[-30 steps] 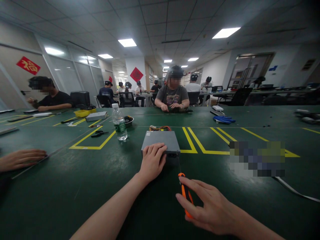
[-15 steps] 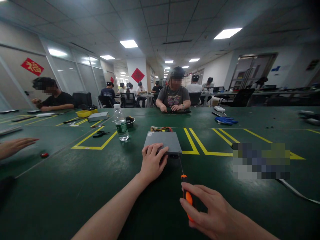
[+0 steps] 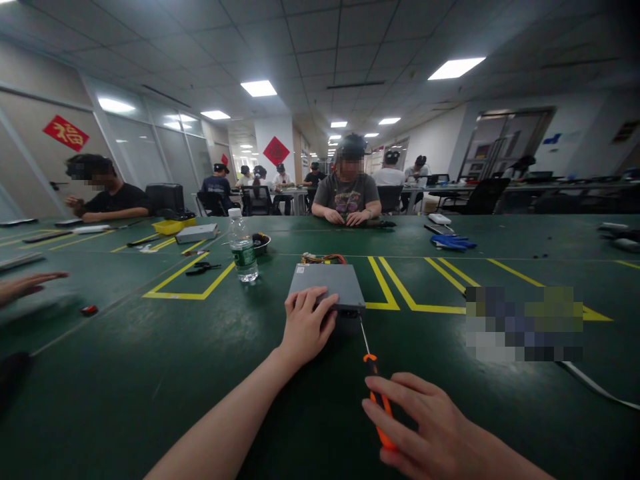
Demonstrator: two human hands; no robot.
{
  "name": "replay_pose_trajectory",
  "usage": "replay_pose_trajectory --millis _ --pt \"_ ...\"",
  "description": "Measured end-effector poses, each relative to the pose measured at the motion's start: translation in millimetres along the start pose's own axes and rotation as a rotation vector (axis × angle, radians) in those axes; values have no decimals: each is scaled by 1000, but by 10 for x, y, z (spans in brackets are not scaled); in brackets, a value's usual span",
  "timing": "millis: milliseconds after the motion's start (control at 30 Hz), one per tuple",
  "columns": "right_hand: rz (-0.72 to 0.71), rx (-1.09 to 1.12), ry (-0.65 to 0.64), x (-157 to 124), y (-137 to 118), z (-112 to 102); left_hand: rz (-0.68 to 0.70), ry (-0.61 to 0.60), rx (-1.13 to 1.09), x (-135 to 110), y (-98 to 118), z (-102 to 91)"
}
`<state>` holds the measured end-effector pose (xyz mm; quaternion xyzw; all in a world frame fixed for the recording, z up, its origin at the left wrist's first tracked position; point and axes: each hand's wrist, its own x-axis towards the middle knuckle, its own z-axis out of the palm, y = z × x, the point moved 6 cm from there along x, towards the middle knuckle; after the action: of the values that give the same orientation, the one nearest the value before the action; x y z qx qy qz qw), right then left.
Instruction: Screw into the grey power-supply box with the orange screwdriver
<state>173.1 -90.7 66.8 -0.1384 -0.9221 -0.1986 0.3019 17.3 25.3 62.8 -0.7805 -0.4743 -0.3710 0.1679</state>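
A grey metal computer power supply (image 3: 327,280) lies on the green table in front of me, its bundle of coloured wires (image 3: 325,259) at the far side. My left hand (image 3: 311,320) holds it, fingers spread over the top and thumb at the near edge. My right hand (image 3: 420,420) grips the black and orange handle of a screwdriver (image 3: 371,360) between thumb and fingers. The screwdriver's shaft slants up to the near right corner of the power supply. Whether its tip touches a screw is too small to tell.
A water bottle (image 3: 244,250) stands left of the power supply, beside a round bowl (image 3: 261,244). Blue gloves (image 3: 453,243) lie at the back right. Another person's hand (image 3: 33,287) is at the left edge; a co-worker (image 3: 347,187) sits opposite.
The screwdriver has come slightly back toward me and tilted, its tip a little lower at the corner. My left hand and the power supply stay put. The neighbour's hand at left has shifted left.
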Motion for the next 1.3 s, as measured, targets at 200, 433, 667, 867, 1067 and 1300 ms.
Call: replay_pose_trajectory --millis 200,433,667,867,1067,1300 --pt "52 42 81 2 24 -5 7 9 9 3 7 -7" --pt "-6 29 -35 -8 25 25 -1 -15 -15 -1 -7 21" --pt "41 42 66 -23 55 -30 6 1 -4 -4 1 11" --pt "11 48 -14 -29 49 21 5 3 12 0 6 9" --pt "37 21 71 -75 74 5 9 -3 2 -1 3 5" --pt "5 41 -40 -41 68 42 0 -10 -7 -3 0 11"
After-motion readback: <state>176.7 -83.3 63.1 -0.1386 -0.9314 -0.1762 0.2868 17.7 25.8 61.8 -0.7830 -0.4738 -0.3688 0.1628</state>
